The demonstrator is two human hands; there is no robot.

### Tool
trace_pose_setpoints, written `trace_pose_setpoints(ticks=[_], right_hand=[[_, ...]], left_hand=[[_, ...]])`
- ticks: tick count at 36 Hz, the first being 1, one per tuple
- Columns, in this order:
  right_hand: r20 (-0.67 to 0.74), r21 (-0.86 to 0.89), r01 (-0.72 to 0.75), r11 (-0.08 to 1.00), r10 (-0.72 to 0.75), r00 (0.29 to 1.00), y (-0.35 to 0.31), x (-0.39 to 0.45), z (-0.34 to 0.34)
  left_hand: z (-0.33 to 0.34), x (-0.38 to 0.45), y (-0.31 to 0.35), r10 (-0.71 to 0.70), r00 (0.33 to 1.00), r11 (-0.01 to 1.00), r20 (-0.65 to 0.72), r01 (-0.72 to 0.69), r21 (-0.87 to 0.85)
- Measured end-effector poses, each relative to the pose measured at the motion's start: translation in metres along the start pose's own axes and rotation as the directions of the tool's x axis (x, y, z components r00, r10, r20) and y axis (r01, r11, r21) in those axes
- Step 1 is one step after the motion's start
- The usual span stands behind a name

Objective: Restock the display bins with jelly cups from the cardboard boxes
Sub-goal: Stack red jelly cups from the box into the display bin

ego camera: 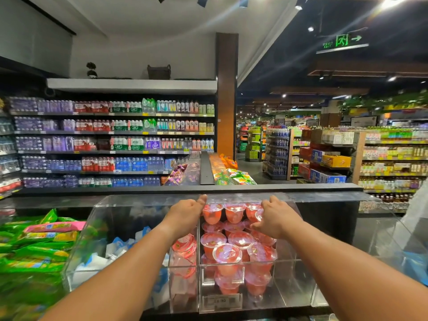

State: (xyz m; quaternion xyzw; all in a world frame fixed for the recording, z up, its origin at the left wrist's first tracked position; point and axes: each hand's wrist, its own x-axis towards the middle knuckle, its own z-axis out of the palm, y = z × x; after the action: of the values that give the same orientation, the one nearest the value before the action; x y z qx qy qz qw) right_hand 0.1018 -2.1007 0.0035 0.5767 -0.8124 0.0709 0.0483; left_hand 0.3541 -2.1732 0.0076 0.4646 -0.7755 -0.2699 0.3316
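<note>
Far left, green snack packs [34, 253] are piled in an open bin, with a pink pack [54, 227] on top. Next over, a clear acrylic bin [97, 230] holds blue-white packets [118, 246]. Your left hand [185, 213] reaches over that bin to the top edge of the jelly bin [287, 283], fingers curled, thumb up against the clear lid [234, 197]; can't tell if it grips anything. A narrow compartment under your left wrist holds pink jelly cups lying on their sides [185, 246]. The jelly bin itself is stacked nearly full with red jelly cups [228, 252], upright, lids facing you, with a price tag [221, 301] on the front wall. Your right hand [276, 218] is at the top right of the stack, fingers wrapped on one jelly cup [259, 214] in the top row, touching it; grip looks partly closed. Behind, shelves of bottled water [111, 144] run across the back wall. Right side shows more aisles, blurred.
</note>
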Motion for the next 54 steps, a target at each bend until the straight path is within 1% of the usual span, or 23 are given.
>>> trace_pose_setpoints(ticks=[3, 5, 8, 10, 12, 14, 17, 21, 24, 26, 31, 33, 37, 39, 43, 45, 48, 54], right_hand=[[0.002, 0.018, -0.004, 1.0, 0.004, 1.0, -0.003, -0.007, -0.005], [0.0, 0.019, -0.005, 1.0, 0.005, 1.0, -0.004, -0.015, -0.011], [-0.012, 0.004, 0.018, 1.0, -0.018, 1.0, -0.009, -0.029, -0.019], [-0.027, -0.001, 0.06, 0.998, -0.06, 0.998, -0.017, -0.041, -0.024], [-0.037, 0.002, 0.12, 0.993, -0.12, 0.992, -0.03, -0.053, -0.03], [-0.045, 0.008, 0.195, 0.981, -0.194, 0.98, -0.047, -0.066, -0.032], [-0.072, 0.016, 0.35, 0.937, -0.348, 0.935, -0.077, -0.094, -0.03], [-0.01, 0.037, 0.521, 0.853, -0.521, 0.854, -0.121, -0.137, -0.011], [0.023, 0.045, 0.655, 0.754, -0.656, 0.754, -0.152, -0.179, 0.01], [0.064, 0.09, 0.714, 0.694, -0.719, 0.692, -0.171, -0.216, 0.024], [0.161, 0.167, 0.826, 0.538, -0.842, 0.516, -0.22, -0.32, 0.054], [0.185, 0.211, 0.858, 0.468, -0.881, 0.435, -0.239, -0.363, 0.07], [0.253, 0.252, 0.909, 0.333, -0.929, 0.27, -0.263, -0.451, 0.089], [0.271, 0.256, 0.923, 0.286, -0.938, 0.216, -0.272, -0.489, 0.097], [0.327, 0.32, 0.914, 0.248, -0.935, 0.139, -0.294, -0.549, 0.118], [0.354, 0.333, 0.914, 0.234, -0.929, 0.108, -0.304, -0.568, 0.124], [0.367, 0.359, 0.902, 0.238, -0.925, 0.098, -0.321, -0.587, 0.132], [0.389, 0.366, 0.891, 0.27, -0.914, 0.117, -0.36, -0.598, 0.15]], left_hand=[[-0.005, -0.006, 0.001, 0.006, 1.0, 0.996, 0.006, -0.007, 0.091], [-0.009, -0.01, 0.002, 0.002, 1.0, 0.983, 0.015, -0.004, 0.186], [-0.016, -0.023, 0.005, 0.009, 1.0, 0.941, -0.007, -0.006, 0.338], [-0.02, -0.039, 0.01, 0.017, 1.0, 0.892, -0.021, -0.006, 0.452], [-0.025, -0.06, 0.017, 0.008, 1.0, 0.815, -0.023, 0.007, 0.579], [-0.034, -0.083, 0.025, -0.006, 0.999, 0.759, -0.045, 0.034, 0.65], [-0.049, -0.124, 0.029, -0.05, 0.989, 0.731, -0.137, 0.13, 0.67], [-0.068, -0.195, 0.013, -0.176, 0.949, 0.647, -0.262, 0.312, 0.696], [-0.077, -0.266, -0.008, -0.315, 0.884, 0.606, -0.345, 0.467, 0.645], [-0.084, -0.32, -0.019, -0.423, 0.826, 0.552, -0.372, 0.56, 0.617], [-0.098, -0.454, -0.038, -0.615, 0.627, 0.357, -0.478, 0.762, 0.54], [-0.096, -0.503, -0.039, -0.659, 0.559, 0.292, -0.504, 0.807, 0.514], [-0.086, -0.595, -0.041, -0.706, 0.443, 0.199, -0.553, 0.873, 0.445], [-0.083, -0.637, -0.046, -0.734, 0.377, 0.157, -0.565, 0.904, 0.399], [-0.079, -0.703, -0.054, -0.791, 0.24, 0.062, -0.564, 0.947, 0.315], [-0.077, -0.726, -0.057, -0.809, 0.195, 0.03, -0.554, 0.956, 0.293], [-0.081, -0.749, -0.064, -0.828, 0.178, 0.009, -0.532, 0.953, 0.304], [-0.102, -0.764, -0.091, -0.837, 0.191, 0.022, -0.512, 0.948, 0.318]])
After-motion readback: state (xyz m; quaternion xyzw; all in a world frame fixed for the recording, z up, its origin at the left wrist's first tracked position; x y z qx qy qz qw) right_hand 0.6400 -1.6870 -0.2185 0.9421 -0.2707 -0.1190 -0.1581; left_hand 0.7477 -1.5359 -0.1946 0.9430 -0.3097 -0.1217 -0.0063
